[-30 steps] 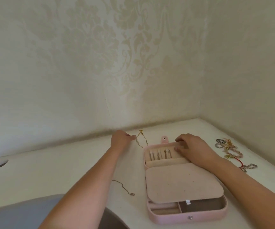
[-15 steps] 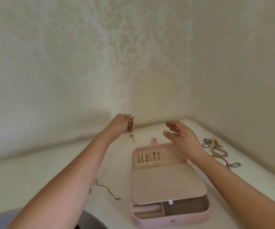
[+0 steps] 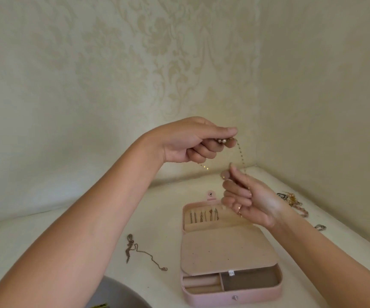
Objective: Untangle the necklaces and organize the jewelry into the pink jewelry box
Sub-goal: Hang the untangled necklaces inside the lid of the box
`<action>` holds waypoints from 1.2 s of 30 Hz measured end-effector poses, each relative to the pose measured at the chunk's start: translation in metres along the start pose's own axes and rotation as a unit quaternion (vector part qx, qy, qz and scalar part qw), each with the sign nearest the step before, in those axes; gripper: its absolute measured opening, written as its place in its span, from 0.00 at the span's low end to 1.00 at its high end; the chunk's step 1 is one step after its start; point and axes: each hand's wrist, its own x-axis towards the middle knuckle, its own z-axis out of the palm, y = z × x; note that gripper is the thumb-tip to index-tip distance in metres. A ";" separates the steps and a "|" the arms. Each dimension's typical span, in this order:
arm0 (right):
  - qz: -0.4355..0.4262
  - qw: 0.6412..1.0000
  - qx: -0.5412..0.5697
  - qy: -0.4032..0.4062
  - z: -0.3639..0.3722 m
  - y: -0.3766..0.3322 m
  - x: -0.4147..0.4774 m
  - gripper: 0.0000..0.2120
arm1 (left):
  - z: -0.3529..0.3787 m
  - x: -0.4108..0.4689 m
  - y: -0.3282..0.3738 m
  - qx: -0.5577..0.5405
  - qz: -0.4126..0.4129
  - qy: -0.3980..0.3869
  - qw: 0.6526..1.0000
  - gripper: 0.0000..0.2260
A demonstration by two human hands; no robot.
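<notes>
Both hands raised above the open pink rectangular leatherette jewelry box, which lies flat on the white table. Left hand is up and left of the box's far edge, fingers curled, thumb and forefinger pinched on one end of a thin gold beaded chain necklace; a small pale bead shows at the pinch. Chain drops from that pinch down to the right hand, which hovers just over the box's far section, palm turned toward the left, fingertips closed on the chain lower down; a short loose bit hangs under the left hand. Box: far section has several thin chains hooked in a row, middle is a beige padded flap folded over, near edge shows open compartments and a metal snap. Left of the box, apart from it, a thin dull-gold chain with a tassel-like pendant lies loose on the table. Right of the box, near the wall, a tangled pile of mixed bracelets and chains.
</notes>
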 end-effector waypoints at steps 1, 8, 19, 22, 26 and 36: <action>0.002 0.999 0.036 0.000 -0.002 -0.005 -0.002 0.17 | -0.001 -0.003 0.000 -0.027 0.013 0.001 1.000 0.13; -0.008 0.990 -0.138 -0.025 -0.017 -0.027 -0.018 0.27 | -0.011 -0.012 -0.006 -0.185 0.018 0.015 0.982 0.14; -0.039 0.999 -0.021 -0.011 -0.023 -0.020 -0.010 0.13 | -0.014 -0.016 -0.001 -0.210 0.043 0.039 0.976 0.12; -0.079 0.986 0.144 0.043 -0.030 -0.024 -0.012 0.17 | -0.022 -0.019 -0.001 -0.273 0.071 0.076 0.956 0.08; -0.122 0.972 0.194 0.054 -0.033 -0.031 -0.014 0.15 | -0.028 -0.017 -0.011 -0.343 0.087 0.169 0.920 0.05; -0.173 0.972 0.072 0.145 -0.030 -0.047 -0.013 0.09 | 0.003 0.014 -0.109 -0.453 -0.050 0.281 0.845 0.11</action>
